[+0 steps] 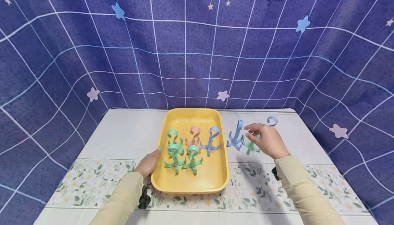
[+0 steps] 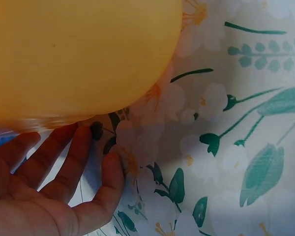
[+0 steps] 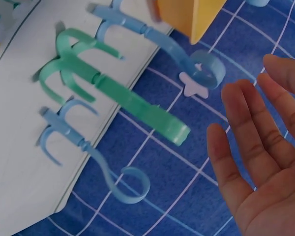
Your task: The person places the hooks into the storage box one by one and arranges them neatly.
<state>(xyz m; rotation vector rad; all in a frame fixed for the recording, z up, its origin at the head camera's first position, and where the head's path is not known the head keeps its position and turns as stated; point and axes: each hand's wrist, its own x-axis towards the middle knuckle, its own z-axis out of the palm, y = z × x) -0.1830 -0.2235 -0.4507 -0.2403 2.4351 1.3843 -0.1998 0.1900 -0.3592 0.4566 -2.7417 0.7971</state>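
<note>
Left hand [image 1: 149,163] spread against yellow tray [image 1: 207,181], lower centre, right hand [image 1: 269,141] spread near green pronged hook [image 1: 251,146], right of centre.

Head view forward-down, wrist views close, tray [image 1: 210,180] shared

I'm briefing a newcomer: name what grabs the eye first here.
First, the yellow tray at centre, holding green hooks, a blue hook and a pink hook. Right of it, more blue hooks and another green hook are by the right hand. Starry blue cloth rises behind.
</note>
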